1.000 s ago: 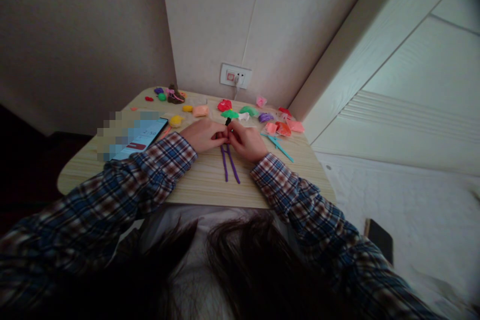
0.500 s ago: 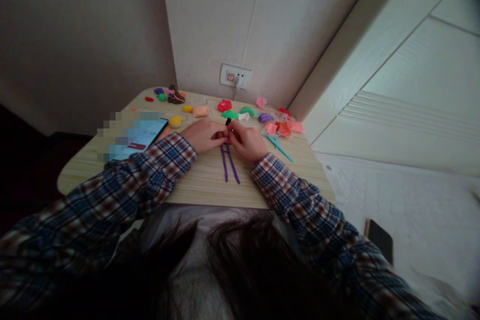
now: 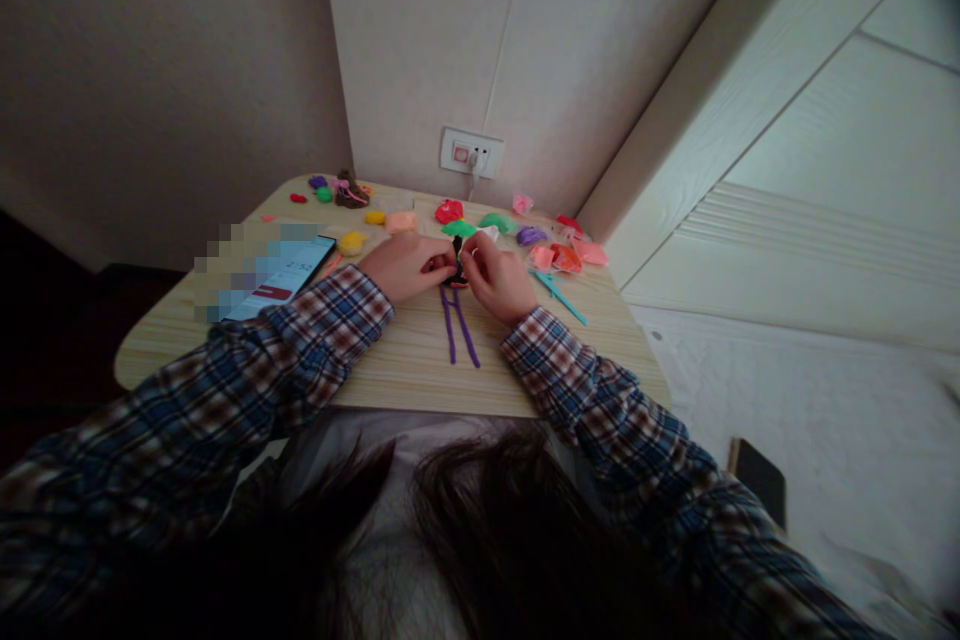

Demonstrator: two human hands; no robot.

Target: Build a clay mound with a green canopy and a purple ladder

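Between my hands lies a clay figure with a green top [image 3: 458,228], a narrow black piece [image 3: 457,246] under it and two long purple clay strips [image 3: 465,332] reaching toward me. My left hand [image 3: 411,268] has its fingers curled together with the tips at the black piece's left side, seeming to hold it. My right hand [image 3: 501,278] is closed in a pinch just right of the black piece; whatever sits between thumb and forefinger is too small to make out. A bit of red shows low between the hands. Fingers hide part of the figure's middle.
A lit phone [image 3: 283,278] lies on the wooden table [image 3: 390,375] by my left forearm. Several clay lumps and wrappers line the back, including yellow clay [image 3: 352,242] and purple clay [image 3: 532,235]. A turquoise clay tool [image 3: 562,298] lies right. A wall socket [image 3: 472,153] is behind.
My right hand has drawn slightly right and away from my left fingertips, uncovering more of the black piece. My left hand stays nearly in place.
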